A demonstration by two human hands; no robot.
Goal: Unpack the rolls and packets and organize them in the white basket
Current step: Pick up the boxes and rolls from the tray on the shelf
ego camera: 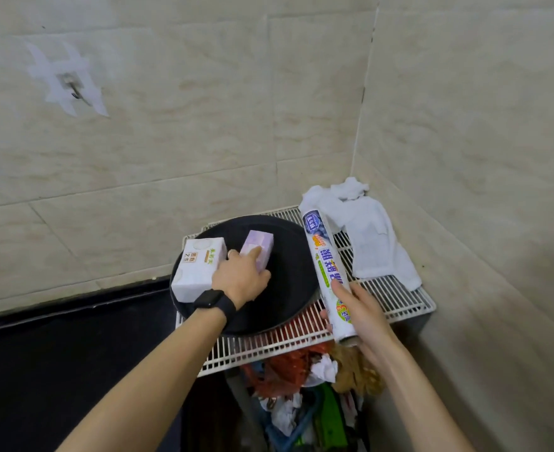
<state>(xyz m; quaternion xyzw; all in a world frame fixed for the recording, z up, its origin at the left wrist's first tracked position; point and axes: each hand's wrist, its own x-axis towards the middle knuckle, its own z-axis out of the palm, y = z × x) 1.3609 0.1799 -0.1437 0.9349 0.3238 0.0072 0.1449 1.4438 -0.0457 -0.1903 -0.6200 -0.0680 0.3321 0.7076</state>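
A round black tray (288, 278) lies on a white wire rack (396, 298) in the wall corner. On the tray's left edge sits a white tissue packet (194, 269). Beside it lies a smaller purple packet (258, 246), which my left hand (241, 278) grips from the near side; a black watch is on that wrist. My right hand (360, 309) holds the lower end of a long white cling-film roll (326, 272) with blue and green print. The roll lies along the tray's right edge, pointing away from me. No white basket other than the wire rack is visible.
A crumpled white cloth (370, 236) lies on the rack's far right corner against the tiled walls. Below the rack stands a bin full of rubbish (308, 386), red netting and paper on top. A dark counter (57, 353) stretches to the left.
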